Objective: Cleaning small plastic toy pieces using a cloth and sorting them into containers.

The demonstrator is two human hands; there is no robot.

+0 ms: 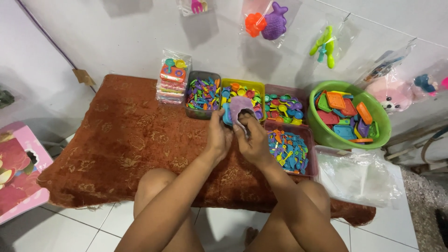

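Observation:
Both hands meet over the red-brown mat (116, 140) in front of the toy trays. My left hand (217, 135) and my right hand (253, 140) together hold a clear plastic bag (240, 108) with a purple toy plate and a blue piece inside. The bag is raised just in front of the yellow tray (242, 84) of small coloured toy pieces. My right fingers pinch the bag's lower edge; my left fingers grip its left side.
A dark tray (196, 77), two maroon trays (303, 131) of small toys and a green basin (326, 135) of larger pieces stand along the wall. Packed bags (171, 79) stack at the back left. Empty clear bags (359, 175) lie at right. Toy packs hang on the wall.

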